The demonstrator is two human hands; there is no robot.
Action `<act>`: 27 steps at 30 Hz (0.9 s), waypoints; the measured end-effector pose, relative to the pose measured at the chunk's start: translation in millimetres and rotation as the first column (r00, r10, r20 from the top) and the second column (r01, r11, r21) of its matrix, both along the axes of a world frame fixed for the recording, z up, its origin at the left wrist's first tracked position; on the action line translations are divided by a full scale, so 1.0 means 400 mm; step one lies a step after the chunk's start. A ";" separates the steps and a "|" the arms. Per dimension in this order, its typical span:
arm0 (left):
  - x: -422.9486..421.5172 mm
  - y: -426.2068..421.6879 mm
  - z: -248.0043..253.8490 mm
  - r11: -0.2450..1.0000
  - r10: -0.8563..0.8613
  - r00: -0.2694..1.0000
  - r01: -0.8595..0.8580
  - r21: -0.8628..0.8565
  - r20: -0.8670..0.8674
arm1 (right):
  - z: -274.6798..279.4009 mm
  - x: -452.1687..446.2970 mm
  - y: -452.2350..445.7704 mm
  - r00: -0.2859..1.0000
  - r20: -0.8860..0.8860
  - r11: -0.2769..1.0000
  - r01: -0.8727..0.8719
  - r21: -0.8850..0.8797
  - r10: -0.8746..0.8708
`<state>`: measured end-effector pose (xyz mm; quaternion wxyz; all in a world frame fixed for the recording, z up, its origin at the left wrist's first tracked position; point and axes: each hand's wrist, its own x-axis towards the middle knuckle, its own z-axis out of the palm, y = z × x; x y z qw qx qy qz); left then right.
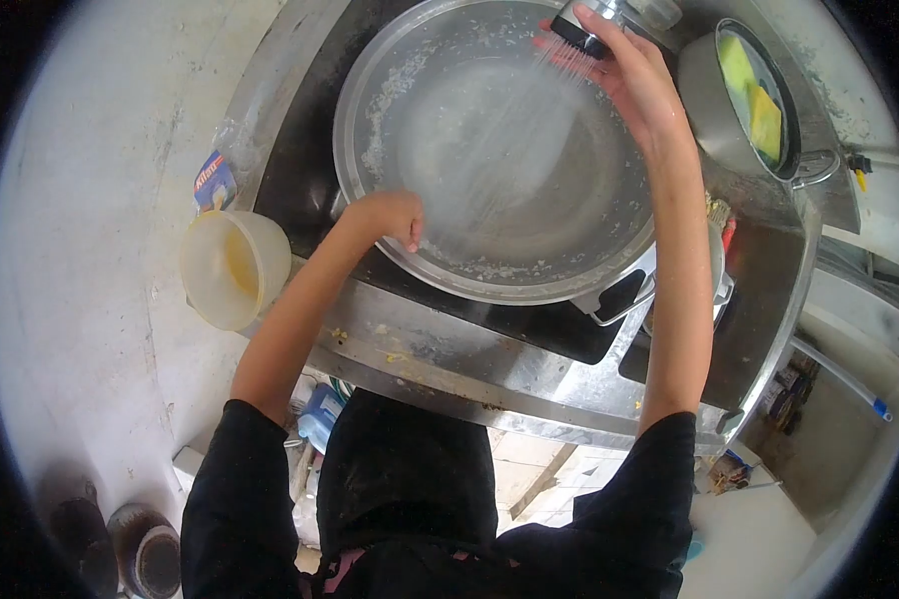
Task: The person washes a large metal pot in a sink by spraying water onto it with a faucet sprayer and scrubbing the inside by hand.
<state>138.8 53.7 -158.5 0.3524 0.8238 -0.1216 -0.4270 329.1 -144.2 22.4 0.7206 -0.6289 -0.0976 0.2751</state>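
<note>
The spray head (597,22) is gripped between thumb and fingers of the right hand (634,75); water (509,140) is directed into the large basin (509,296) at the sink (440,334). The left hand (390,215) is curled beside its rim (343,150); grip cannot be determined.

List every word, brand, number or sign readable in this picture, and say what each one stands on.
"Kilau" (its middle letter slightly unclear): on the blue-and-white packet near the plastic tub.
Too small or blurred: any other print on that packet.
No other text is readable.
</note>
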 end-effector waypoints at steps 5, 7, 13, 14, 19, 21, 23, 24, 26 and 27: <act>0.002 -0.003 -0.002 0.998 -0.053 0.999 0.053 -0.028 -0.004 | 0.011 -0.010 -0.006 1.000 0.003 0.997 0.029 -0.066 -0.029; -0.003 -0.002 -0.013 0.998 -0.058 0.997 0.058 0.000 -0.052 | 0.008 -0.010 -0.008 0.999 0.002 0.997 0.050 -0.054 -0.050; -0.049 -0.028 0.008 0.934 0.203 0.889 -0.302 0.191 0.410 | -0.007 0.002 -0.019 0.999 -0.040 0.999 0.008 -0.040 -0.010; -0.050 -0.027 0.024 0.970 0.197 0.933 -0.230 0.078 0.301 | -0.009 0.004 -0.021 0.999 -0.041 0.999 0.011 -0.040 -0.013; -0.061 -0.061 0.023 0.975 0.061 0.985 -0.093 0.200 0.161 | -0.005 -0.003 -0.019 0.999 -0.032 1.000 -0.009 0.013 0.010; -0.069 -0.081 0.015 0.881 0.032 0.899 -0.232 0.412 0.437 | -0.004 -0.002 -0.020 0.999 -0.044 1.000 -0.010 0.003 0.010; -0.069 -0.097 0.011 0.828 -0.096 0.819 -0.250 0.501 0.566 | -0.003 -0.001 -0.023 0.998 -0.057 1.000 -0.010 -0.009 0.009; -0.070 -0.101 0.009 0.764 -0.235 0.716 -0.282 0.580 0.657 | -0.004 -0.002 -0.024 0.998 -0.062 1.000 -0.011 -0.001 0.011; -0.072 -0.096 -0.013 0.802 -0.164 0.817 -0.217 0.557 0.553 | -0.006 -0.002 -0.025 0.998 -0.068 1.000 -0.009 0.007 0.010; -0.067 -0.096 -0.009 0.839 -0.099 0.899 -0.156 0.521 0.428 | -0.007 -0.004 -0.023 0.999 -0.053 1.000 0.016 0.022 -0.015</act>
